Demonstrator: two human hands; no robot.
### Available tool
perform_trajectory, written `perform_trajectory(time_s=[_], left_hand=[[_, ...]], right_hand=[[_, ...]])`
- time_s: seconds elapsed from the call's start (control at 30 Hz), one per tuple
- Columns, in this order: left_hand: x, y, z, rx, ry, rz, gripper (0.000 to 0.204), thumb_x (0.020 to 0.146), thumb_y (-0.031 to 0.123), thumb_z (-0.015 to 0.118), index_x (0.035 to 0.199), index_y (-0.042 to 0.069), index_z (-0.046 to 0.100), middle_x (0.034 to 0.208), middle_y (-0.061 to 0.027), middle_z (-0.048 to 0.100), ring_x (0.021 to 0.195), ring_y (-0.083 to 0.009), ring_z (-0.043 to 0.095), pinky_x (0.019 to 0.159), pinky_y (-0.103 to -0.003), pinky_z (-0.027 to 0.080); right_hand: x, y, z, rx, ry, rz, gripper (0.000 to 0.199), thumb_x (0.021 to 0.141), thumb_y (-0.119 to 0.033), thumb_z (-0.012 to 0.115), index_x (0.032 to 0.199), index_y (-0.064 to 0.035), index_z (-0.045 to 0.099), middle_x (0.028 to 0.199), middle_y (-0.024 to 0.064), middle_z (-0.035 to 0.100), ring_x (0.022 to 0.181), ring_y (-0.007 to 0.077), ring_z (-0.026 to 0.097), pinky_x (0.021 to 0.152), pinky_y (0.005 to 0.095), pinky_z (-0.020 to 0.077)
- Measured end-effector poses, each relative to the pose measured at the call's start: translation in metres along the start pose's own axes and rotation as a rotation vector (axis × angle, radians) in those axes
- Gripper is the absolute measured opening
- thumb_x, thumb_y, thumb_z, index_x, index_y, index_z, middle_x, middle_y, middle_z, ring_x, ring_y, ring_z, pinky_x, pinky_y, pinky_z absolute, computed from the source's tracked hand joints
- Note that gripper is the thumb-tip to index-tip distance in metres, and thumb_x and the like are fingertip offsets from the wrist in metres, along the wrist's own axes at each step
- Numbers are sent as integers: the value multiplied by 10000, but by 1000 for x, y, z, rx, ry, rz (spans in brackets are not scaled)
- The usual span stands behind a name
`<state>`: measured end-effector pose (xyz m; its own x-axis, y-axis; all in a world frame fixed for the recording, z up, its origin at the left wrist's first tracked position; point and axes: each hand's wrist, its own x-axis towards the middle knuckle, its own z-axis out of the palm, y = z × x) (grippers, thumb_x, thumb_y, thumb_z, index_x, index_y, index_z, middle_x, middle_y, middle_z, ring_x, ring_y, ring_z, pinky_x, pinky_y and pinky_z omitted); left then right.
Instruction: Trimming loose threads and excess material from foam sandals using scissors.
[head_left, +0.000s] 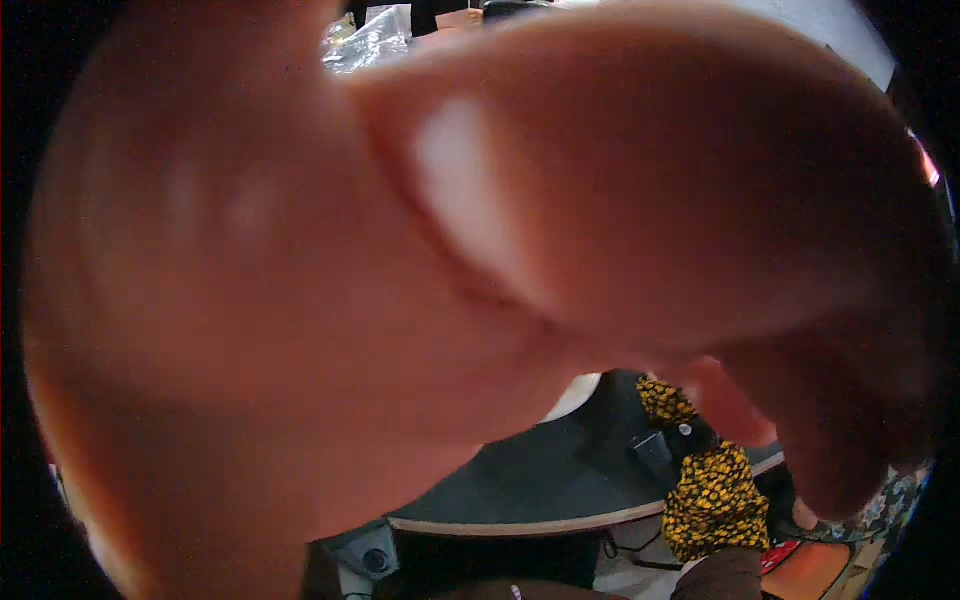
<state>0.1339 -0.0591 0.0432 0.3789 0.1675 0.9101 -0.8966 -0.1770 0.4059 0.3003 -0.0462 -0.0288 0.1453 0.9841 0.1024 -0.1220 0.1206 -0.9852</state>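
My left hand (300, 300) is so close that it covers most of the view, dark and out of focus. It reaches in from the lower left, and thick blurred fingers stretch across to the right. A pale patch shows between two of its parts; whether that is a gap or a held thing cannot be told. More fingers hang down at the right. Below them, a yellow-and-black patterned sleeve (715, 500) with a dark band across it runs up from the lower edge. Its upper end disappears behind the near hand, and I cannot make out my right hand.
A dark table top (560, 475) with a pale curved edge lies below the hand. Clear plastic packaging (375, 40) shows at the top. A grey device with a round black part (375, 560) stands under the table edge; an orange-red item (810, 570) lies lower right.
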Motion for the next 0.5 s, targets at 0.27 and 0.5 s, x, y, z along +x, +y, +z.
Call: perform_trajectory(time_s=[0.27, 0.5], left_hand=[[13, 9, 20, -50, -64, -78, 452, 768, 132, 635, 1156, 9, 439, 1044, -116, 574, 957, -159, 541, 805, -281, 426], [29, 38, 43, -22, -2, -202, 175, 759, 54, 611, 912, 36, 528, 819, 5, 562, 776, -74, 526, 666, -217, 422]], right_hand=[[0, -7, -2, -1, -18, -24, 340, 819, -123, 599, 1137, -56, 499, 784, 48, 578, 536, 63, 503, 440, 191, 413], [0, 22, -7, -51, 125, -158, 357, 825, -155, 579, 1153, -46, 485, 729, 16, 533, 504, 54, 467, 414, 195, 387]])
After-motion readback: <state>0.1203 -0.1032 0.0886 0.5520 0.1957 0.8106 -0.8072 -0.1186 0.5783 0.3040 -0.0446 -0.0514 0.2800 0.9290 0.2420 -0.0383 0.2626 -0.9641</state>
